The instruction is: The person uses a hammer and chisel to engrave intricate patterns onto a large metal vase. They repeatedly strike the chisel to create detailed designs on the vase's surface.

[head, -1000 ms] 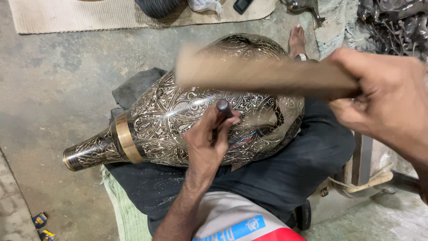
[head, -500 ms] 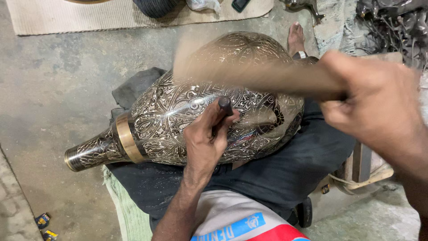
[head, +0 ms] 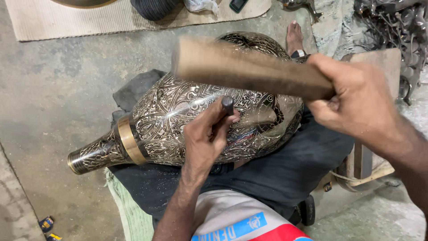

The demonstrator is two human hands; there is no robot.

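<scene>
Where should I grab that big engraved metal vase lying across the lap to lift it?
Judging by its pose, grip the engraved vase at its narrow neck, just outside the plain gold band, coming from the left where the neck juts free over the floor. Support the wide belly from beneath with the other hand; it looks too broad and rounded to clasp.

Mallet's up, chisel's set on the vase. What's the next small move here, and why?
Probably bring the wooden mallet down onto the chisel. The right hand holds it raised just above the chisel's head, while the left hand has the chisel planted on the engraved metal vase lying across the lap.
</scene>
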